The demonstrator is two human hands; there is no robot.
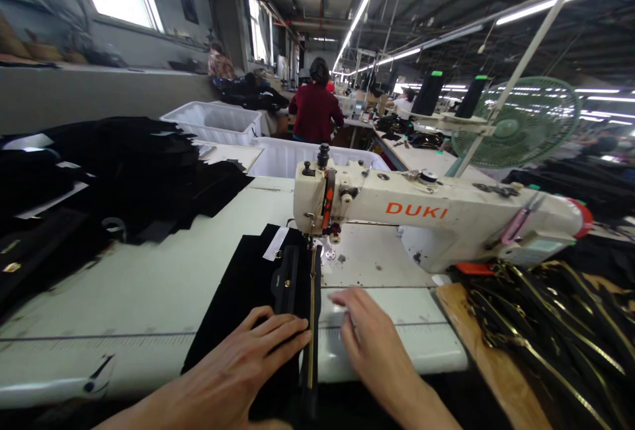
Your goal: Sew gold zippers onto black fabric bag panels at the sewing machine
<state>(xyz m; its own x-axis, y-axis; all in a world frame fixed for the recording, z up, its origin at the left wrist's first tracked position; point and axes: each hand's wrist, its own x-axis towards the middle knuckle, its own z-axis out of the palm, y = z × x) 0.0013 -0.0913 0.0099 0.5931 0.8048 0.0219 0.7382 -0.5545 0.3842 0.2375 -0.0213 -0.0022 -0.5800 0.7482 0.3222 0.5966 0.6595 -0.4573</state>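
A white DUKI sewing machine stands on the pale table. A piece of black fabric with a gold-toothed zipper lies under its needle and runs toward me. My left hand lies flat on the fabric just left of the zipper, fingers stretched out. My right hand rests on the table right of the zipper, fingers spread and slightly blurred, holding nothing.
Black fabric pieces are heaped at the left. A bundle of black zippers with gold teeth lies on a wooden board at the right. White bins stand behind. A person in a red top works farther back. A green fan stands at right.
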